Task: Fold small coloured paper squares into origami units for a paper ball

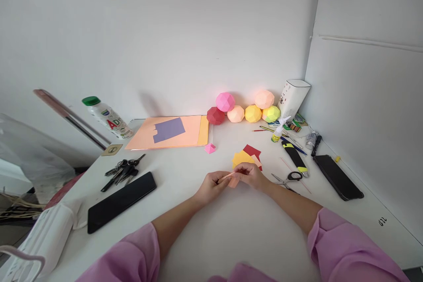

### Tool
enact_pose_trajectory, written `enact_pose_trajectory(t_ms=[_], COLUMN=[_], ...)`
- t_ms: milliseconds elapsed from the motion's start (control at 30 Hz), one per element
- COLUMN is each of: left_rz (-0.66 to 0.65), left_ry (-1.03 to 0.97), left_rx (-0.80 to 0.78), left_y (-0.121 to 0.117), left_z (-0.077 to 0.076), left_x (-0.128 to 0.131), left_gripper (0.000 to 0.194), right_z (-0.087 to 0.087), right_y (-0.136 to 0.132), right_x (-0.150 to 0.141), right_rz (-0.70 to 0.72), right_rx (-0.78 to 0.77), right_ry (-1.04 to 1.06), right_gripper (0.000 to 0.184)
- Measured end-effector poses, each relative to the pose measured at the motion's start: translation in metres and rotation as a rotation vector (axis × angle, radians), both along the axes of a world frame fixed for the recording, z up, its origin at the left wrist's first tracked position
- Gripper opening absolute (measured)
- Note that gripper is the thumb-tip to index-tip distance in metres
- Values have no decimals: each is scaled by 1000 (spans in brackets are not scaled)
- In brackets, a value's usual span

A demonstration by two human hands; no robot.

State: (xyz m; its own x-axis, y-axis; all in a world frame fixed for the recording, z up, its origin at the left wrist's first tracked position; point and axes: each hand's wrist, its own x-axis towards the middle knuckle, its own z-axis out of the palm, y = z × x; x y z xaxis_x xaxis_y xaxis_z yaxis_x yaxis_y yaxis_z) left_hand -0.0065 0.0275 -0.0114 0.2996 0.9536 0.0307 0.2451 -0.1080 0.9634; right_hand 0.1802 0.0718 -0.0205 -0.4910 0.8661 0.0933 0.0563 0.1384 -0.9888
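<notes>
Between my two hands is a small folded piece of peach paper [233, 182], held just above the white table. My left hand [213, 186] pinches its left side, and my right hand [250, 175] grips it from the right with thumb and fingers. Part of the paper is hidden by the fingers. Just beyond my hands lie cut pieces of yellow paper [242, 158] and red paper [253, 151]. A little pink folded paper piece [210, 148] sits farther left. Scissors [287, 179] rest open to the right of my right hand.
Several faceted paper balls [235, 114] line the wall. A glue bottle [276, 134], a utility knife [294, 156] and a black phone-like object [337, 177] lie right. At left are paper sheets [142, 134], a white bottle [110, 119], keys [124, 171] and a black phone [121, 202].
</notes>
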Motion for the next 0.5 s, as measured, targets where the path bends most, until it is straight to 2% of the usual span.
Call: enact_pose_trajectory(t_ms=[300, 500], left_rz=[-1, 43], left_ry=[-7, -43], left_rx=[-23, -80], left_y=[0, 1], left_z=[0, 2], left_x=[0, -1], left_gripper=[45, 37], right_z=[1, 6], right_y=[0, -3], right_x=[0, 1], right_rz=[7, 3], right_rx=[-11, 12], right_ry=[7, -30], right_gripper=[22, 24])
